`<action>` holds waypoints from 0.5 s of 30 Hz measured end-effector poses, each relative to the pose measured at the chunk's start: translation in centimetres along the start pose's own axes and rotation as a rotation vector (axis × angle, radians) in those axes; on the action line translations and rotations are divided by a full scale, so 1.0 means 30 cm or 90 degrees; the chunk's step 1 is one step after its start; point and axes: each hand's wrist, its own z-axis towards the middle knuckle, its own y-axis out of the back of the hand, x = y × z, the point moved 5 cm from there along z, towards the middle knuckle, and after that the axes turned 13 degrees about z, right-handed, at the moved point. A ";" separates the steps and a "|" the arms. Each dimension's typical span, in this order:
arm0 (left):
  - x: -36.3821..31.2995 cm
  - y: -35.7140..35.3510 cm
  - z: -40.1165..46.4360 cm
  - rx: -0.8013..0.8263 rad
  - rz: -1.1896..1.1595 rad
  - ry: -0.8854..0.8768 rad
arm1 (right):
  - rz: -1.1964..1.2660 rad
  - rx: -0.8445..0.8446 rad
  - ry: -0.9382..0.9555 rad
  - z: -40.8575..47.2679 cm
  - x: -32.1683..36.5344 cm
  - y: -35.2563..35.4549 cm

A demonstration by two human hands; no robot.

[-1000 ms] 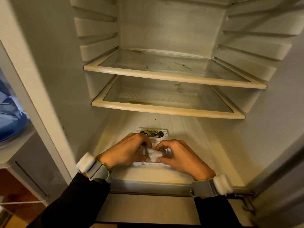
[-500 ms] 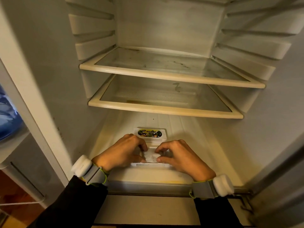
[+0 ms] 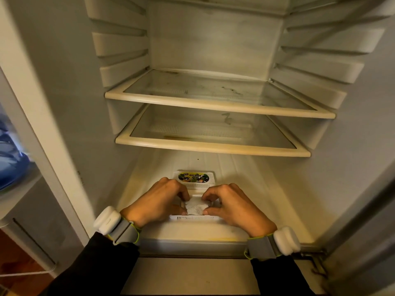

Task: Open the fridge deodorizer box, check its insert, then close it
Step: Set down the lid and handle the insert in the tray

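The deodorizer box is already open. Its lid (image 3: 193, 178), the slotted white piece with the colourful label, lies on the fridge floor (image 3: 245, 189) just behind the hands. The tray (image 3: 195, 217), the box's lower half, sits nearer the front edge, and only its slotted front wall shows below the fingers.

Both hands rest over the tray. The left hand (image 3: 158, 202) and the right hand (image 3: 237, 207) have their fingers curled, and thumb and fingertips of each pinch the ends of the white insert (image 3: 195, 207), a small speckled pouch. The pouch lies in or just above the tray; which of the two cannot be told, since the fingers hide its edges. Neither hand touches the lid.

So the opening step looks finished, and the checking step appears to be under way, with the pouch held flat and facing up towards the camera. What is left, as far as can be judged, is to settle the pouch in the tray, fetch the lid from behind and press it back on.

The two glass shelves (image 3: 213, 146) above hold nothing.
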 end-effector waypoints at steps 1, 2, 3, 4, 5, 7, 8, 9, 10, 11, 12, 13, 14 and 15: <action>-0.004 0.004 0.001 0.002 -0.014 0.002 | 0.006 0.000 -0.001 0.000 0.004 0.006; -0.009 0.011 0.000 -0.003 -0.027 0.003 | 0.011 -0.004 0.000 -0.001 0.008 0.014; -0.014 0.024 0.002 -0.009 -0.031 0.005 | 0.015 -0.011 0.003 0.002 0.014 0.027; -0.016 0.036 0.001 -0.020 -0.035 0.010 | 0.018 -0.022 0.006 0.005 0.017 0.040; -0.013 0.053 0.004 -0.033 -0.036 0.021 | 0.019 -0.037 0.009 0.012 0.021 0.059; -0.002 0.095 0.023 -0.057 -0.026 0.037 | 0.009 -0.066 0.015 0.040 0.020 0.099; 0.005 0.115 0.040 -0.063 -0.015 0.041 | 0.004 -0.072 0.009 0.062 0.013 0.115; 0.013 0.127 0.064 -0.055 0.000 0.049 | 0.004 -0.071 -0.006 0.090 -0.003 0.123; 0.022 0.135 0.088 -0.046 0.015 0.060 | 0.004 -0.063 -0.022 0.118 -0.018 0.127; 0.031 0.135 0.113 -0.031 0.033 0.074 | -0.003 -0.049 -0.035 0.145 -0.033 0.125; 0.041 0.129 0.136 -0.014 0.051 0.086 | -0.016 -0.030 -0.040 0.171 -0.044 0.116; 0.049 0.115 0.156 0.007 0.064 0.098 | -0.032 -0.012 -0.041 0.192 -0.051 0.104; 0.058 0.099 0.175 0.023 0.075 0.105 | -0.045 0.005 -0.041 0.213 -0.059 0.091; 0.068 0.085 0.191 0.040 0.083 0.112 | -0.053 0.019 -0.041 0.230 -0.064 0.082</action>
